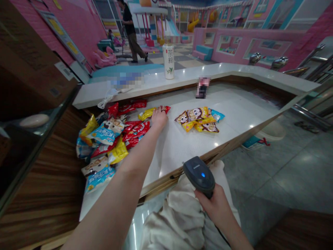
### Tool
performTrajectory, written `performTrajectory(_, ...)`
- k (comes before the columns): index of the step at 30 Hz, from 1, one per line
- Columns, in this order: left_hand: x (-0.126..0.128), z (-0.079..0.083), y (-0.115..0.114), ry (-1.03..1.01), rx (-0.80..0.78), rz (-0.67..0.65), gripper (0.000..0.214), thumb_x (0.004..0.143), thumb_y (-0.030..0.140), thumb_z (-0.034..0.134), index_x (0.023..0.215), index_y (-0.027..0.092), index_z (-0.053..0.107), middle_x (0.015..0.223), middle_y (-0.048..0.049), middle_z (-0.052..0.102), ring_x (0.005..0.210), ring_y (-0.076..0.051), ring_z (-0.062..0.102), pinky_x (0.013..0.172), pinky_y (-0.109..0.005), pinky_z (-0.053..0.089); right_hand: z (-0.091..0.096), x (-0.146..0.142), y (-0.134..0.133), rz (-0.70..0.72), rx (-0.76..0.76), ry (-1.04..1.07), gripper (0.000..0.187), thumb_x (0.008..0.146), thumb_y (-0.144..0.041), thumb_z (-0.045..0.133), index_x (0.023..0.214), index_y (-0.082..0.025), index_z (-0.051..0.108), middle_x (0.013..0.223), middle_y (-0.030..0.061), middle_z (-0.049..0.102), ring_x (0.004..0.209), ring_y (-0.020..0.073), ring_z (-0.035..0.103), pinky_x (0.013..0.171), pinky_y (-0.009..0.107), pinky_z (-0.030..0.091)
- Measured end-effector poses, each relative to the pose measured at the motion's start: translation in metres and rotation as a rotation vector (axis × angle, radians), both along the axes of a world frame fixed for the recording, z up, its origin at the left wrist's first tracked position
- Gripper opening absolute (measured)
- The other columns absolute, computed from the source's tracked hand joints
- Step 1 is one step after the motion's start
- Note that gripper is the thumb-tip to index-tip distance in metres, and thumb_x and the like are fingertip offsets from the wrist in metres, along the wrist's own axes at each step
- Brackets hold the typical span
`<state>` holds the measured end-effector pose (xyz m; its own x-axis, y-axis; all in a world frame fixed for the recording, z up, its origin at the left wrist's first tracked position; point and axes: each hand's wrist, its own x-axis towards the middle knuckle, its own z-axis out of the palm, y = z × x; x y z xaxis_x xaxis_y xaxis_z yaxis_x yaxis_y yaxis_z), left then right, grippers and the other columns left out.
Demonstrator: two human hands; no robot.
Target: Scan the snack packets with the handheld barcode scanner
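Packets [199,119] centre-right seem done; bigger heap [106,131] centre-left seemingly left. Left hand [159,118] on yellow packet [146,114], grip unclear; right hand [215,201] grips scanner [199,175].

Red packets [136,130], a yellow packet [118,151] and a blue-and-white packet [105,132] brighten the white desk [170,156] left of the left hand [159,118]; brown-and-white cartoon figures pattern orange-yellow packets [195,114] to its right. A dark grey scanner [197,172] glows blue in the right hand [215,200]. Beyond the left hand, a white bottle [169,62] bears black characters and a green leaf print.
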<state>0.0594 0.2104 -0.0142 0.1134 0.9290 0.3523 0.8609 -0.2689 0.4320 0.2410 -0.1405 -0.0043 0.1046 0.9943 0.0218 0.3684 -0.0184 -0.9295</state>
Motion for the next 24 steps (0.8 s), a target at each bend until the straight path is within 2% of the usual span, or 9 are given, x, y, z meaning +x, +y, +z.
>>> performTrajectory(3,0.0,0.001,-0.014,-0.006,0.003,0.01,0.043,0.093,0.008,0.047,0.136,0.002,0.05,0.132,-0.0238,0.058,0.127,-0.03,0.051,0.116,-0.048,0.026,0.0,-0.001,-0.001,0.002,-0.006,0.002,0.012,0.079,-0.027,0.064,0.077,-0.016,0.068,0.059,0.0013,0.066,0.067,0.0219,0.064,0.058,0.025,0.05)
performTrajectory(5,0.003,0.002,-0.028,0.02,-0.023,0.001,0.041,0.093,0.006,0.04,0.131,0.004,0.055,0.129,-0.0246,0.059,0.123,-0.032,0.055,0.112,-0.049,0.031,0.001,-0.003,-0.002,0.017,-0.014,0.02,0.011,0.079,-0.028,0.064,0.076,-0.017,0.067,0.053,-0.0004,0.061,0.064,0.0217,0.063,0.053,0.024,0.048)
performTrajectory(9,0.003,0.003,-0.063,0.066,-0.092,-0.041,0.045,0.09,0.005,0.037,0.13,0.005,0.059,0.128,-0.0273,0.059,0.118,-0.035,0.059,0.106,-0.051,0.039,0.004,-0.005,-0.006,0.037,-0.023,0.016,0.012,0.08,-0.027,0.063,0.076,-0.017,0.066,0.056,-0.0001,0.062,0.062,0.02,0.061,0.052,0.024,0.046)
performTrajectory(13,-0.009,-0.002,-0.101,0.005,-0.082,-0.124,0.055,0.086,0.002,0.042,0.138,0.014,0.055,0.138,-0.02,0.058,0.127,-0.032,0.056,0.108,-0.045,0.041,0.004,-0.003,-0.01,0.026,-0.017,0.0,0.014,0.081,-0.028,0.062,0.074,-0.017,0.065,0.063,0.0018,0.065,0.065,0.0199,0.06,0.055,0.024,0.046)
performTrajectory(16,-0.02,-0.002,-0.126,-0.119,-0.088,-0.193,0.055,0.083,0.003,0.048,0.135,0.018,0.059,0.14,-0.0159,0.059,0.131,-0.031,0.054,0.111,-0.045,0.038,0.005,-0.002,-0.013,0.021,-0.003,-0.015,0.014,0.08,-0.028,0.063,0.072,-0.017,0.065,0.064,0.0017,0.066,0.064,0.0194,0.06,0.057,0.025,0.046)
performTrajectory(20,-0.029,0.005,-0.151,-0.353,-0.129,-0.215,0.047,0.08,0.005,0.054,0.123,0.021,0.067,0.13,-0.0131,0.066,0.123,-0.032,0.06,0.113,-0.047,0.037,0.007,-0.002,-0.013,0.016,-0.007,-0.016,0.012,0.08,-0.028,0.063,0.073,-0.018,0.065,0.063,0.0009,0.065,0.064,0.0195,0.06,0.058,0.025,0.047)
performTrajectory(24,-0.031,0.011,-0.173,-0.789,-0.155,-0.25,0.043,0.079,0.012,0.065,0.122,0.021,0.065,0.128,-0.0107,0.067,0.125,-0.027,0.059,0.113,-0.043,0.038,0.007,-0.001,-0.013,-0.002,0.008,-0.018,0.014,0.08,-0.028,0.062,0.072,-0.018,0.065,0.063,0.0017,0.066,0.065,0.0202,0.061,0.059,0.026,0.048)
